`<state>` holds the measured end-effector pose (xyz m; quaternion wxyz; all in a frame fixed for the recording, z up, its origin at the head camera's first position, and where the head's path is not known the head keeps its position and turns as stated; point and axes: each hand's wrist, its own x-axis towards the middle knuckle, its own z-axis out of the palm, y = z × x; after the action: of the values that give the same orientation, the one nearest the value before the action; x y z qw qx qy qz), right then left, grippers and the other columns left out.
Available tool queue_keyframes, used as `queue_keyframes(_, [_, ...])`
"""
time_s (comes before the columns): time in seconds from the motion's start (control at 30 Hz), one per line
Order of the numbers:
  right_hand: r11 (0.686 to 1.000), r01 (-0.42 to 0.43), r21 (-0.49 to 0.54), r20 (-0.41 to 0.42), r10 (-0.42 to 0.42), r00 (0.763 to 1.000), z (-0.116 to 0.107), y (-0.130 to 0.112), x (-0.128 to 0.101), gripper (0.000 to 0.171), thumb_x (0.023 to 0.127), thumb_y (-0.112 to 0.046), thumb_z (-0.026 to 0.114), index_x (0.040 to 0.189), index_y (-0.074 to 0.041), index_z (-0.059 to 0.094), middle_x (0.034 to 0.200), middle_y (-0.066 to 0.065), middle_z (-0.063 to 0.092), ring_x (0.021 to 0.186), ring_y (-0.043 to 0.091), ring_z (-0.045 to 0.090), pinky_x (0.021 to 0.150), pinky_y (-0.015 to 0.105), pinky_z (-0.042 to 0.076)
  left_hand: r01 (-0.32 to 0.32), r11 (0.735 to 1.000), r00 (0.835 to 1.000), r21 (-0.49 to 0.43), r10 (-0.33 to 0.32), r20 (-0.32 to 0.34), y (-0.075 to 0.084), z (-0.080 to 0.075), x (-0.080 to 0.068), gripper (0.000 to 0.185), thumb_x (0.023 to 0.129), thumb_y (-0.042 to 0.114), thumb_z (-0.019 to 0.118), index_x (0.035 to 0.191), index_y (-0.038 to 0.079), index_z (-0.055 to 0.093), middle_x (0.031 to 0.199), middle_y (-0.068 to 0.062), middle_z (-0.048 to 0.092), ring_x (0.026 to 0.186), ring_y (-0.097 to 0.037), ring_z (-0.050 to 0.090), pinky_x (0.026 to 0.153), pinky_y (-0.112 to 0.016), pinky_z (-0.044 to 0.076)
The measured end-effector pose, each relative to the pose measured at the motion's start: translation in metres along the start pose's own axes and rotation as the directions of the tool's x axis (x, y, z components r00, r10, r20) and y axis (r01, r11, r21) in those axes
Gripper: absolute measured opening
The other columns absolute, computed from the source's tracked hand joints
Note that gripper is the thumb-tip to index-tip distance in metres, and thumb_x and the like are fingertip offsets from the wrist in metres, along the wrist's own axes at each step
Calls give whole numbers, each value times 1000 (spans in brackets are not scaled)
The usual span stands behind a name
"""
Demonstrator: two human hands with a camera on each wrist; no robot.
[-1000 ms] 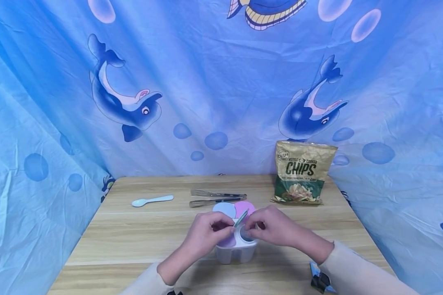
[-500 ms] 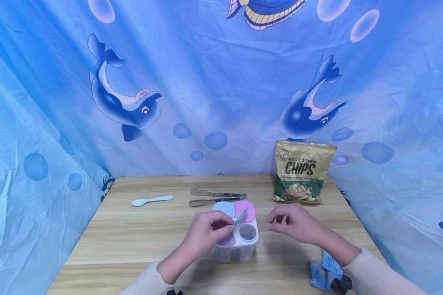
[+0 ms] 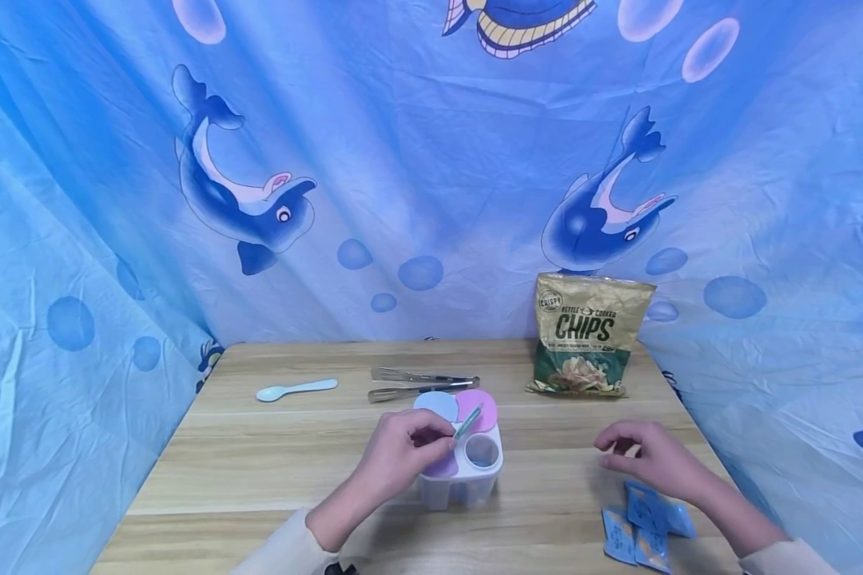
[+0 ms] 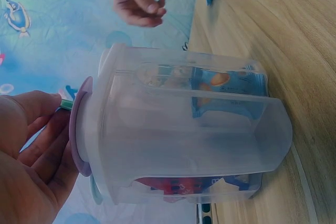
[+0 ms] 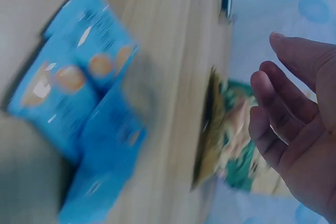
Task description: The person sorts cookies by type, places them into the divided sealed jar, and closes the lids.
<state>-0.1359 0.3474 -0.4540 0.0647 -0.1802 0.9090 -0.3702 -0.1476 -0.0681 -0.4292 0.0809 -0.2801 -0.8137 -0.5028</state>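
A translucent four-compartment container (image 3: pixel 467 479) stands at the table's front middle, with blue, pink and purple round lids. My left hand (image 3: pixel 442 438) pinches the raised green lid (image 3: pixel 470 422) beside the open compartment (image 3: pixel 482 452). In the left wrist view the container (image 4: pixel 210 140) holds a blue snack packet (image 4: pixel 226 90), and my left hand (image 4: pixel 50 124) lies against the purple lid (image 4: pixel 79 129). My right hand (image 3: pixel 613 451) hovers with loosely curled fingers, holding nothing, just above several blue snack packets (image 3: pixel 643 523) at the front right. The right wrist view shows the same packets (image 5: pixel 79 93), blurred, beside my empty right hand (image 5: pixel 273 93).
A bag of chips (image 3: pixel 591 335) stands at the back right of the wooden table (image 3: pixel 259 463). Metal tongs (image 3: pixel 420 384) lie behind the container and a light blue spoon (image 3: pixel 295 390) lies to the left. A blue dolphin-print cloth (image 3: pixel 417 176) hangs all around.
My right hand has left the container's open compartment and moved right and toward me, over the blue packets. My left hand keeps its hold on the green lid.
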Motion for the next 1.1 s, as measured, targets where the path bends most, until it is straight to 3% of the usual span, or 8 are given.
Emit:
queue_keyframes(0.23, [997, -53, 55, 74, 48, 996, -7, 41, -21, 25, 97, -18, 71, 116, -1, 71, 110, 16, 73, 89, 6, 68, 69, 28, 57, 4, 1000, 1000, -5, -4, -3, -2, 1, 0, 12, 84, 7, 83, 91, 16, 79, 86, 7, 77, 74, -2, 66, 68, -22, 60])
queue_keyframes(0.7, [989, -145, -18, 100, 146, 984, -1, 84, -38, 30, 90, -26, 80, 110, -6, 72, 102, 3, 72, 84, -1, 61, 69, 23, 54, 12, 1000, 1000, -19, -12, -1, -1, 1, 0, 12, 84, 7, 83, 91, 15, 79, 84, 9, 76, 74, -2, 66, 67, -23, 60])
queue_keyframes(1.1, [984, -174, -43, 147, 178, 973, 6, 82, -33, 31, 86, -22, 82, 110, -7, 71, 101, 1, 70, 85, 2, 60, 69, 23, 52, 2, 1000, 1000, -15, -2, -6, -3, 1, -1, 12, 83, 6, 83, 90, 15, 79, 84, 8, 76, 73, -1, 65, 67, -23, 59])
